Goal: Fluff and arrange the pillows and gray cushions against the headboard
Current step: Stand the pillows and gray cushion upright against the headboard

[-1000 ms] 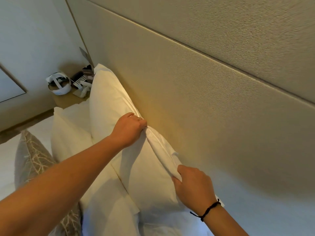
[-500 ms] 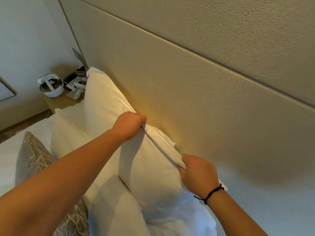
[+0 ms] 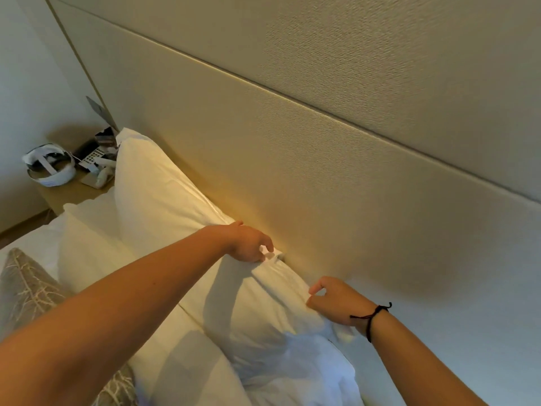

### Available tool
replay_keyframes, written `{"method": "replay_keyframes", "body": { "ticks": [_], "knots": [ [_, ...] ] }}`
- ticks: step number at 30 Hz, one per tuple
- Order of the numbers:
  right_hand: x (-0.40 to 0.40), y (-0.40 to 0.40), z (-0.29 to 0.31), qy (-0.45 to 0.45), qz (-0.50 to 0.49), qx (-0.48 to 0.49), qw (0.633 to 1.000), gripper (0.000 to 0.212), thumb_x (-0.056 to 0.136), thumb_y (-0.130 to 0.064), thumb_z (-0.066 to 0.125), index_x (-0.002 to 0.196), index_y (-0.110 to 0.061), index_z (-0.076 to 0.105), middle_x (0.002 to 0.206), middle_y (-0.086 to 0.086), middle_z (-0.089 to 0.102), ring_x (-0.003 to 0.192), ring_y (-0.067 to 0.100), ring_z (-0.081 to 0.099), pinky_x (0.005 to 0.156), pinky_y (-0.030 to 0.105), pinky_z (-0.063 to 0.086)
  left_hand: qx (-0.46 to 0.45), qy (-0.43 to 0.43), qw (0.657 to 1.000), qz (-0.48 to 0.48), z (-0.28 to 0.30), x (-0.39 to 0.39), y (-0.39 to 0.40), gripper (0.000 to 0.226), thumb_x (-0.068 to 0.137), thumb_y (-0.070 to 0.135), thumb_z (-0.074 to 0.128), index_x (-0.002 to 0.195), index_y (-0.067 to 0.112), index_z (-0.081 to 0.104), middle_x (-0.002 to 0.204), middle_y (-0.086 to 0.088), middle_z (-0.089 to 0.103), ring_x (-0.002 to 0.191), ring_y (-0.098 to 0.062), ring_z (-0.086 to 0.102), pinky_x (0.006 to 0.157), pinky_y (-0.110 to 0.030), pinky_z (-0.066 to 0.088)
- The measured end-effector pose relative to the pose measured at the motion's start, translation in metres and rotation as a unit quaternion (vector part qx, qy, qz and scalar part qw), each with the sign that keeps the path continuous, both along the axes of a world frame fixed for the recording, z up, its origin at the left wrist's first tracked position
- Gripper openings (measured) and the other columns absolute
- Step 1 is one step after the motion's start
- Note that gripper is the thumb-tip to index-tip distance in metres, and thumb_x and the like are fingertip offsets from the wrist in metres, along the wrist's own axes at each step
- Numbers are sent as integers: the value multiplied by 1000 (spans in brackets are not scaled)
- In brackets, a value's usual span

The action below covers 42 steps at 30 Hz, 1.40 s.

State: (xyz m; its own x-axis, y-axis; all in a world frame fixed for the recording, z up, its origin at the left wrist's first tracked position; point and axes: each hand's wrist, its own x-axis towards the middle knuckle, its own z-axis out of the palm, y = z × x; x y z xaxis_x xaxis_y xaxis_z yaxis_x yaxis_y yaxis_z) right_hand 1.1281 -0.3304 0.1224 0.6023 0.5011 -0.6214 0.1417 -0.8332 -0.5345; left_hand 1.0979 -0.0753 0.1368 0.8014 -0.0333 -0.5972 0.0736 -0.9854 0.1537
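A white pillow (image 3: 164, 200) stands on its long edge against the beige headboard (image 3: 322, 186). My left hand (image 3: 251, 241) pinches a fold of its top seam near the headboard. Further right on the same seam, my right hand (image 3: 336, 300), wearing a black wrist cord, has thumb and forefinger curled together on the edge. A second white pillow (image 3: 93, 230) leans in front of the first, and a third (image 3: 181, 361) lies below my left forearm. A gray patterned cushion (image 3: 26, 288) sits at the left edge, partly hidden by my arm.
A wooden nightstand (image 3: 67, 191) stands beyond the pillows at the left, carrying a white headset (image 3: 49, 168), a phone (image 3: 93, 155) and small items. A white wall rises behind it. The white bed sheet (image 3: 35, 241) shows left of the pillows.
Both hands have dropped lower and closer to the headboard with the pillow's top edge. The pillow now sits flatter against the headboard, and my grip has loosened to fingertip pinches.
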Motion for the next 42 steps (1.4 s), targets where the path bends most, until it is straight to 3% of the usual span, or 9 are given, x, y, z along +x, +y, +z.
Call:
{"method": "replay_keyframes", "body": {
  "ticks": [3,7,12,17,21,24,28,33,42],
  "knots": [
    [-5,-6,1,52,-32,53,997,52,76,-36,67,124,-32,48,104,-5,59,88,9,60,65,22,45,-1,-4,1000,-23,7,2,-9,33,93,39,53,123,30,62,127,2,61,121,-25,51,107,-45,29],
    [-12,-6,-1,-7,-75,176,982,55,78,-26,69,127,-35,45,105,-8,56,85,3,56,61,14,44,-118,-141,982,54,17,5,-9,15,89,25,62,87,12,69,88,-3,67,87,-27,62,73,-34,48],
    [-14,-14,12,-193,-51,287,937,36,92,-18,52,119,-41,43,73,-12,50,61,4,53,50,18,42,-106,-267,956,59,19,4,-4,24,88,37,68,91,13,70,91,0,63,87,-22,58,76,-32,42],
    [-9,-30,20,-443,160,40,881,27,93,-13,41,111,-31,49,85,-4,44,48,15,41,40,26,31,108,-329,938,-4,5,-4,11,24,92,36,48,101,29,69,100,8,68,97,-17,55,90,-36,36],
    [-17,-31,19,-347,257,-186,883,15,93,-12,48,100,-21,58,95,3,53,68,23,51,59,29,37,212,-328,920,30,-6,-12,33,25,92,36,49,109,30,67,108,5,63,102,-19,54,87,-36,38],
    [-21,-19,30,-343,266,-208,876,17,91,-6,50,89,-21,58,104,3,56,71,24,53,63,30,40,199,-325,920,93,-12,-16,45,31,93,42,49,116,28,64,114,2,64,104,-21,57,88,-37,41],
    [-13,12,56,-371,246,-134,885,27,93,-3,42,74,-22,42,80,-2,46,60,18,44,62,30,39,156,-292,933,142,-15,-22,58,34,98,47,41,112,27,64,109,0,67,101,-23,60,88,-38,42],
    [0,94,50,-267,175,102,942,32,100,-22,41,126,-24,58,120,0,64,106,21,59,81,30,46,122,-239,951,152,-15,-30,90,44,102,47,23,117,28,60,119,3,63,113,-21,53,105,-45,34],
    [25,275,-19,-61,138,208,966,29,96,-19,46,119,-23,63,131,2,59,119,19,54,95,30,43,197,-208,946,154,-28,-34,176,44,103,45,18,134,30,46,143,1,46,135,-25,37,111,-51,28]
  ]
}}
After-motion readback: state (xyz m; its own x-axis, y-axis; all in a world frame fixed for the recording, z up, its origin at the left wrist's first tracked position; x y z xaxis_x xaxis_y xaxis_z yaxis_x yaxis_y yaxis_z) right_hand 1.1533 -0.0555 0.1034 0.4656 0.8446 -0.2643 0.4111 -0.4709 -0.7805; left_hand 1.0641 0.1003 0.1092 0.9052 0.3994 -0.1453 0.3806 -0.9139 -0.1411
